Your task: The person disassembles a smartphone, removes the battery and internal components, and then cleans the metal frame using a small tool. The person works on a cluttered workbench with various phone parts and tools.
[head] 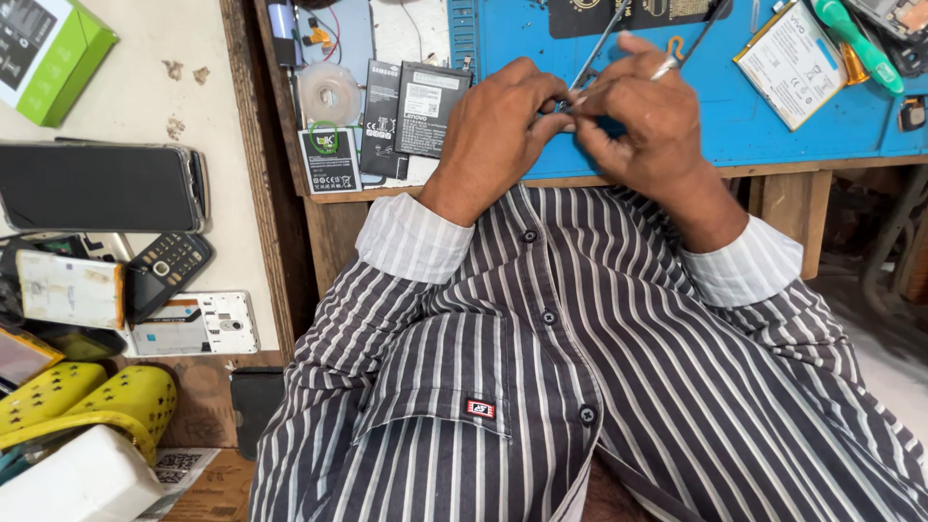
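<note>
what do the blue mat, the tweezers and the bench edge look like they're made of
Blue mat: probably silicone or rubber, matte, with moulded ridges at its left edge. Tweezers above the left hand and right hand: likely steel, thin and grey with a dull shine. Bench edge: bare wood, worn with visible grain.

A wooden workbench (773,174) is carrying a blue work mat (822,135) under bright, even light. To the left, a pale counter (126,106) edged by a dark wooden strip (256,155) is running alongside (its surface scuffed), and grey floor (894,358) is showing lower right.
</note>
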